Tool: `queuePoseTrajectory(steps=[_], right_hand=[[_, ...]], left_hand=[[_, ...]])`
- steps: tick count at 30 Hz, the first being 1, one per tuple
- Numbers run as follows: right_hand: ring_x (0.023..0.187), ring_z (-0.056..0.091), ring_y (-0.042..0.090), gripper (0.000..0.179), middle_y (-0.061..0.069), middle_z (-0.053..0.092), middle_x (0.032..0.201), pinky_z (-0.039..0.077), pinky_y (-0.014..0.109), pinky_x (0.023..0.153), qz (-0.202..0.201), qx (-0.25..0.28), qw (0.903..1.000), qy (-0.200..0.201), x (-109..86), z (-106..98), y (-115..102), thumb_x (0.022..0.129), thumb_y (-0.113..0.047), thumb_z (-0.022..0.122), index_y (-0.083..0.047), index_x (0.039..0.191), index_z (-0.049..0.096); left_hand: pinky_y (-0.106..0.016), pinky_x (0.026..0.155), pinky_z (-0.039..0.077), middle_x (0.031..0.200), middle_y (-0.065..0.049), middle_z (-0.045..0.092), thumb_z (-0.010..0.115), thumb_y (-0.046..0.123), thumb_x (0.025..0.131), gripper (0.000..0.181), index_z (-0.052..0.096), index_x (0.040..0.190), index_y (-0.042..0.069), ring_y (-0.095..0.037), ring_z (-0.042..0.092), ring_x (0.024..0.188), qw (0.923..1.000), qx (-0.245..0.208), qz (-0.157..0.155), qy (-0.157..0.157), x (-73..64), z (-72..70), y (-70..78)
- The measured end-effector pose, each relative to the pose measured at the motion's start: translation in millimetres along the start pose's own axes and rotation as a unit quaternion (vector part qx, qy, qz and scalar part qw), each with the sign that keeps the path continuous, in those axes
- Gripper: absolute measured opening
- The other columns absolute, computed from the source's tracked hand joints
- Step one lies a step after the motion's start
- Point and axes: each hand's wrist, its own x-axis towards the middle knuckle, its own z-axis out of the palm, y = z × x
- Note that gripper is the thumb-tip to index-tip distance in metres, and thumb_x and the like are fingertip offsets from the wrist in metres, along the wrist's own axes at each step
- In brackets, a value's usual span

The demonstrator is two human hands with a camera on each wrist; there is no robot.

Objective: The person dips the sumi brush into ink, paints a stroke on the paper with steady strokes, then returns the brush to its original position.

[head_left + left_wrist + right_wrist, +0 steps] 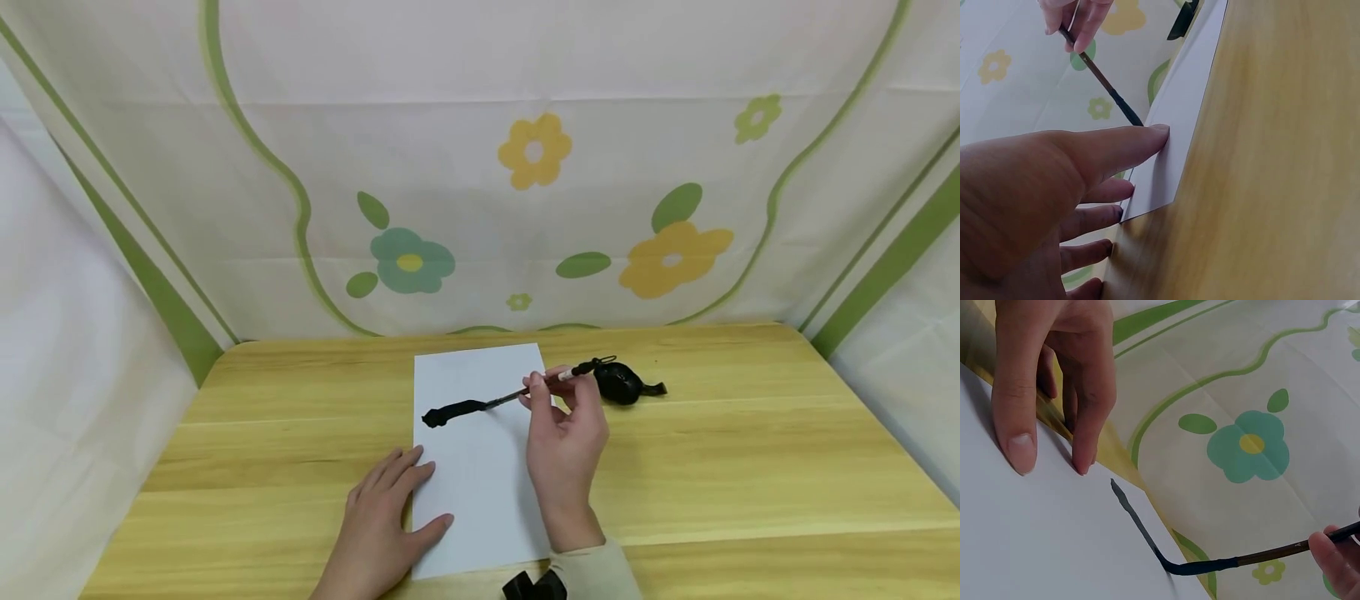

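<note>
My right hand [567, 442] pinches a writing brush [552, 381] by its handle, with the thumb and fingers around it. The dark brush tip meets a sheet of white paper [487, 487], at the right end of a thick black ink stroke [452, 411]. In the right wrist view the wet bristles of the brush [1200, 567] bend against the paper. My left hand [384, 515] rests at the sheet's left edge, fingers spread. Its thumb [1147, 137] lies on the paper in the left wrist view.
A glossy black ink dish [619, 384] with a short stub stands right of the paper, just behind my right hand. Everything rests on a wood-grain table [270, 467]. A white curtain [450, 167] with printed flowers hangs behind it. A black device [534, 586] sits at my right wrist.
</note>
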Motion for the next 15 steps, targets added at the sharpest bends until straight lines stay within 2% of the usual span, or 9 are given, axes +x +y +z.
queuePoseTrajectory(steps=[8, 15], right_hand=[[0.091, 0.077, 0.010, 0.014, 0.012, 0.069, 0.100, 0.066, 0.028, 0.071, 0.007, -0.019, 0.9998, 0.008, 4.3, -2.8, -1.7, 0.102, -0.003, 0.071, 0.007, 0.106, 0.063], [0.091, 0.077, 0.009, 0.016, 0.013, 0.069, 0.101, 0.066, 0.026, 0.070, -0.004, -0.020, 0.9997, 0.014, 6.1, -4.9, -1.3, 0.102, -0.003, 0.072, 0.008, 0.106, 0.062]], left_hand=[[-0.070, 0.115, 0.038, 0.161, -0.001, 0.058, 0.090, 0.044, 0.086, 0.059, 0.072, 0.138, 0.020, -0.036, 0.048, 0.153, 1.0000, -0.003, 0.001, -0.005, 1.4, -0.2, -2.2], [-0.070, 0.116, 0.038, 0.161, -0.002, 0.057, 0.089, 0.045, 0.087, 0.060, 0.071, 0.138, 0.021, -0.037, 0.048, 0.153, 1.0000, 0.005, -0.002, -0.007, 0.6, -0.5, -2.2]])
